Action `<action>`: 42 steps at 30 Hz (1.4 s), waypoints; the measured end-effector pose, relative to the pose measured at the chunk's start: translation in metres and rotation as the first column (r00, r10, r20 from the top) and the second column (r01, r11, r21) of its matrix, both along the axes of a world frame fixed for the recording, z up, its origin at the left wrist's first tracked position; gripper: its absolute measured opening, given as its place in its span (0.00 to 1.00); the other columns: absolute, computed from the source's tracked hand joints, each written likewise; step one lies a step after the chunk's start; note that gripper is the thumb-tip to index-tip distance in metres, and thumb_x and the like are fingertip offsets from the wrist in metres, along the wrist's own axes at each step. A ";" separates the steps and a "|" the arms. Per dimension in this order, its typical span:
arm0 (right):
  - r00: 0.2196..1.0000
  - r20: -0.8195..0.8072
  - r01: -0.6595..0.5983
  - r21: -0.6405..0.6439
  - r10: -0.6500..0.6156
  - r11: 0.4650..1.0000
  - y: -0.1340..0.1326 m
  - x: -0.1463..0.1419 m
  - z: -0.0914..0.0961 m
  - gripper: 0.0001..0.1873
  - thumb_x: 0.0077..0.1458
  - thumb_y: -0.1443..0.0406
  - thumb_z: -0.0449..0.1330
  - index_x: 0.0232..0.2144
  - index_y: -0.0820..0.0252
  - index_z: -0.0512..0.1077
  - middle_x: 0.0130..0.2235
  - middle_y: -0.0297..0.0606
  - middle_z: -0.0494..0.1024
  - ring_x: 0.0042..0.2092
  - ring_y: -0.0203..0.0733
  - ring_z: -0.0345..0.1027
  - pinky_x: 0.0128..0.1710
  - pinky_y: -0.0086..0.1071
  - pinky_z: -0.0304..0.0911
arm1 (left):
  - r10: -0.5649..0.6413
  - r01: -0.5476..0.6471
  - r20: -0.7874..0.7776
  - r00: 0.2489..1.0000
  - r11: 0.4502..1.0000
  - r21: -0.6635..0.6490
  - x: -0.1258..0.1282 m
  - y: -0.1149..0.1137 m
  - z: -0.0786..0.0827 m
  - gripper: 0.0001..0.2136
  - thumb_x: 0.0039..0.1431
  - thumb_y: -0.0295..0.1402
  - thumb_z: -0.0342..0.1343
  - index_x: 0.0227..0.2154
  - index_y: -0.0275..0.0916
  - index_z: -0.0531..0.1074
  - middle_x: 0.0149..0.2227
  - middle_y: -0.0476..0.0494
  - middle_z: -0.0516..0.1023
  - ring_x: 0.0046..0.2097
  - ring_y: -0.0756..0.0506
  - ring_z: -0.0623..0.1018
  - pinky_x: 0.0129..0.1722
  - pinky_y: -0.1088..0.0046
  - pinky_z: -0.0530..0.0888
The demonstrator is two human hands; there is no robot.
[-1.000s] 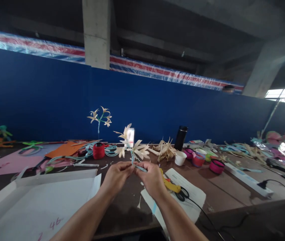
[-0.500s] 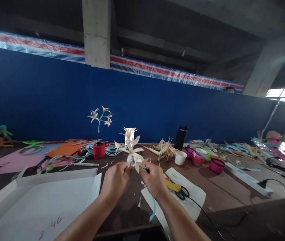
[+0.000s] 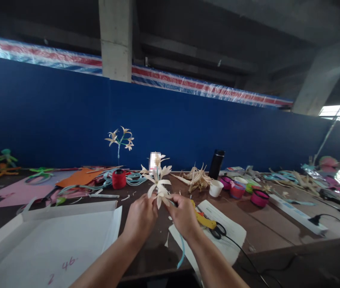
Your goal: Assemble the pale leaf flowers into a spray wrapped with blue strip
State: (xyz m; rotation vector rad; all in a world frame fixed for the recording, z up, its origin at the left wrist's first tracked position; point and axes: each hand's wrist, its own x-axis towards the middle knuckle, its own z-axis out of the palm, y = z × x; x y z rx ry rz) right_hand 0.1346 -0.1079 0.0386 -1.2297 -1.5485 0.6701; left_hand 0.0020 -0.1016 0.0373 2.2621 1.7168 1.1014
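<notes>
A sprig of pale cream leaf flowers (image 3: 158,180) stands upright between my two hands over the dark table. My left hand (image 3: 141,218) is closed round the bottom of its stem. My right hand (image 3: 183,216) pinches the stem just beside it, and a light blue strip (image 3: 182,250) hangs down from under that hand. A finished flower sprig (image 3: 121,141) stands upright further back, next to a red spool (image 3: 118,179).
A flat white cardboard box (image 3: 46,244) lies at the front left. A yellow glue gun (image 3: 203,219) and scissors (image 3: 217,231) rest on white paper at the right. Dried husks (image 3: 198,178), a black flask (image 3: 217,164), a white cup (image 3: 217,188) and pink containers (image 3: 259,198) stand behind.
The flower sprig has been turned in my hands and sits a little lower. The blue strip, held flat before, now hangs below my right hand.
</notes>
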 end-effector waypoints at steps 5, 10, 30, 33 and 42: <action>1.000 -0.005 0.006 0.037 -0.006 0.999 0.000 0.000 -0.003 0.12 0.49 0.62 0.56 0.26 0.64 0.76 0.20 0.30 0.69 0.23 0.34 0.58 0.23 0.24 0.52 | 0.045 -0.045 0.035 0.998 0.999 0.000 0.001 0.000 0.000 0.11 0.57 0.34 0.46 0.29 0.40 0.73 0.27 0.45 0.76 0.30 0.48 0.74 0.29 0.76 0.61; 1.000 -0.027 -0.002 0.050 0.003 0.999 -0.002 0.000 -0.003 0.11 0.48 0.63 0.56 0.25 0.64 0.77 0.20 0.30 0.70 0.24 0.33 0.58 0.23 0.24 0.52 | 0.019 -0.014 0.112 0.993 0.999 -0.045 -0.003 0.001 0.002 0.10 0.55 0.37 0.49 0.27 0.40 0.74 0.24 0.48 0.76 0.27 0.49 0.73 0.26 0.77 0.61; 1.000 -0.009 0.018 0.059 -0.017 0.998 0.000 0.004 -0.011 0.12 0.49 0.62 0.57 0.32 0.62 0.78 0.27 0.34 0.76 0.30 0.38 0.65 0.26 0.25 0.56 | 0.030 0.022 0.252 0.967 0.979 -0.200 -0.006 0.007 0.009 0.11 0.53 0.39 0.52 0.31 0.36 0.75 0.27 0.49 0.76 0.31 0.47 0.75 0.29 0.73 0.68; 1.000 -0.005 0.003 0.078 -0.003 0.997 0.001 0.006 -0.011 0.12 0.50 0.63 0.57 0.32 0.63 0.77 0.26 0.33 0.76 0.29 0.38 0.65 0.27 0.25 0.55 | 0.033 0.023 0.303 0.952 0.984 -0.179 -0.005 0.008 0.009 0.11 0.51 0.39 0.52 0.28 0.39 0.76 0.21 0.51 0.75 0.27 0.48 0.74 0.26 0.75 0.64; 0.999 -0.045 -0.010 0.027 0.011 1.000 0.003 0.008 -0.008 0.12 0.47 0.65 0.57 0.34 0.62 0.78 0.26 0.35 0.77 0.28 0.38 0.66 0.27 0.26 0.58 | -0.029 0.097 0.393 0.919 0.983 -0.155 -0.004 0.014 0.006 0.11 0.47 0.41 0.54 0.25 0.40 0.75 0.23 0.50 0.77 0.26 0.48 0.73 0.26 0.75 0.64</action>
